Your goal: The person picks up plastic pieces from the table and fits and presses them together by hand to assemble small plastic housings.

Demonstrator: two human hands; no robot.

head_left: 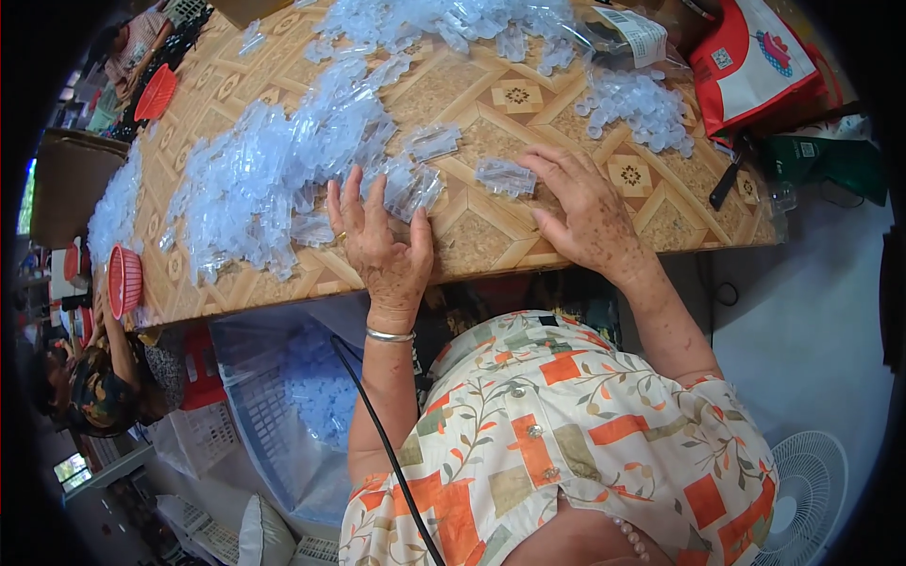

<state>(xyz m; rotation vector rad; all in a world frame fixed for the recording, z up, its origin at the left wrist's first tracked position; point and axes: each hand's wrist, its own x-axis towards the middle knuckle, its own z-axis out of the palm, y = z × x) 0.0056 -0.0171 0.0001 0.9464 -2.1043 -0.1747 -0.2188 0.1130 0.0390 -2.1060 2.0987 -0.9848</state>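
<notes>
Head view, large heap (245, 179): translucent plastic pieces, piled loosely on the patterned tabletop (481, 226); landmark for all places below.
Left hand (382, 253): palm down at the near right edge of the large heap; fingers spread and nearly straight, thumb apart, fingertips at loose clear pieces (412, 186); no firm grip shows, exact contact hard to tell.
Right hand (590, 219): well to the right of the large heap; thumb and fingers parted in a wide curve, fingertips at the end of a single clear piece, thumb off it; nothing pinched.
Single clear piece (503, 176): lying flat, right of the large heap and apart from it.
Pile of small pieces (637, 111): far right of the large heap, beyond the right hand.
Red basket (125, 281): near left of the large heap.
Step in hand: judged to be handling of loose pieces beside the large heap.
Next move: to hold the single clear piece, judged to call for right thumb and fingers closing lightly across it, without disturbing the large heap.
</notes>
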